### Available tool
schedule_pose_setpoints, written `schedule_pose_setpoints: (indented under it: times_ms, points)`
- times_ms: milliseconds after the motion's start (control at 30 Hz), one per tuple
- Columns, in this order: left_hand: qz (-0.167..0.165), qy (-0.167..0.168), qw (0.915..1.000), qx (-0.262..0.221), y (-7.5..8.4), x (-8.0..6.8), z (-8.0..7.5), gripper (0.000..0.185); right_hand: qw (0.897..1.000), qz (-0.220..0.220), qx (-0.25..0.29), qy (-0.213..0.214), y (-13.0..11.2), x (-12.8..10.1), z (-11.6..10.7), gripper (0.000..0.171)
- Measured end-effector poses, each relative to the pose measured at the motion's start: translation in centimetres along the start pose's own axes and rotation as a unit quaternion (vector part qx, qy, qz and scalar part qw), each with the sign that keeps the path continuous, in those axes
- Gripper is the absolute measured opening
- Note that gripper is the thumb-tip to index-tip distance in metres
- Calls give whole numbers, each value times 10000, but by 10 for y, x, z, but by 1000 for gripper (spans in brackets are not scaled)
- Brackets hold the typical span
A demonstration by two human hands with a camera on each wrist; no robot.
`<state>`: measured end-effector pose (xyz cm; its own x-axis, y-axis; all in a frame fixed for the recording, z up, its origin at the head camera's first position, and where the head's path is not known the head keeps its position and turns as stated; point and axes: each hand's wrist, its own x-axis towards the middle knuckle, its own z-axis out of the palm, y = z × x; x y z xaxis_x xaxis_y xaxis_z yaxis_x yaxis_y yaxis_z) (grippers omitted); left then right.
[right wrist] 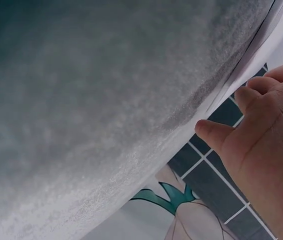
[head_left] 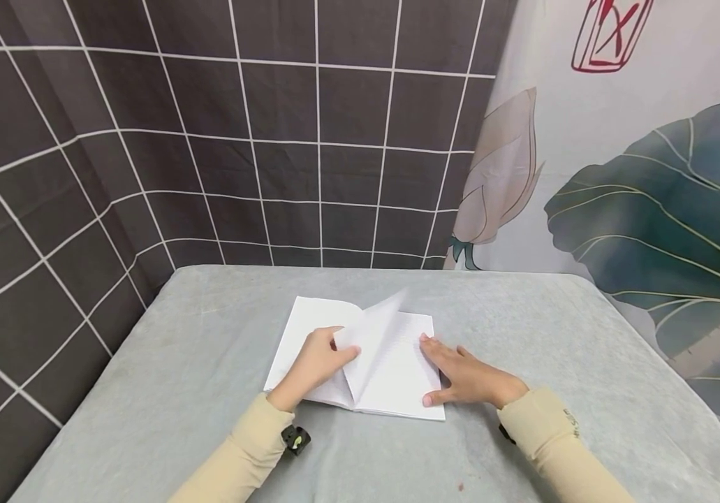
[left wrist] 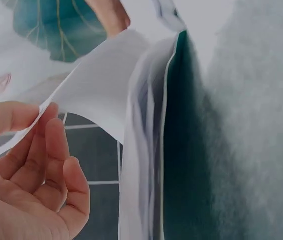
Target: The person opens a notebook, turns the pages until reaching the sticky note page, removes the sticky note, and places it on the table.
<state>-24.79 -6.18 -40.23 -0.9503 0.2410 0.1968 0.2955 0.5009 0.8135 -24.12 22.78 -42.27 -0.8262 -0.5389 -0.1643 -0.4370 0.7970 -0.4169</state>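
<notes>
An open notebook (head_left: pixel 403 377) with white pages lies on the cloth-covered table. One page (head_left: pixel 369 339) stands lifted near the spine, its edge pinched between the thumb and fingers of my left hand (head_left: pixel 318 360). In the left wrist view that page (left wrist: pixel 99 82) curves away from the thumb and fingers of the left hand (left wrist: pixel 31 170), and the notebook's dark green cover (left wrist: pixel 186 165) shows beneath the stacked sheets. My right hand (head_left: pixel 469 377) rests with spread fingers on the right edge of the notebook. Its fingers also lie along the notebook's edge in the right wrist view.
A pale grey cloth covers the table (head_left: pixel 196 349). Behind it hangs a dark curtain (head_left: pixel 278 168) with a white grid, and to the right a white one (head_left: pixel 542 223) printed with leaves and a bud. Black wrist bands sit at both sleeves.
</notes>
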Motion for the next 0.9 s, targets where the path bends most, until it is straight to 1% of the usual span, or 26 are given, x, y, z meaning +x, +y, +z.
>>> schedule_pose_setpoints:
  times_ms: [100, 200, 333, 500, 667, 800, 900]
  points:
    - [-251, 149, 9994, -184, -4, 3, -7, 18, 10000, -50, -24, -14, 0, 0, 1, 109]
    - [-506, 214, 9973, -494, -10, 7, -13, 26, 9999, -117, -28, -17, -1, 0, 1, 108]
    - [-790, 258, 9932, -809, -16, 12, -21, 28, 9998, -199, -52, -8, -1, 1, 1, 105]
    - [-999, 284, 9894, -1013, -20, 16, -30, 32, 9997, -207, -89, -51, 0, 0, 2, 105]
    - [-1319, 344, 9831, -1225, -23, 19, -37, 34, 9997, -186, -12, -128, -2, 0, 3, 104]
    - [-1528, 422, 9788, -1298, -27, 19, -43, 36, 9996, -207, 84, -196, -4, 0, 2, 104]
    - [-1559, 471, 9790, -1231, -31, 19, -48, 38, 9994, -282, 53, -205, -5, 0, 2, 103]
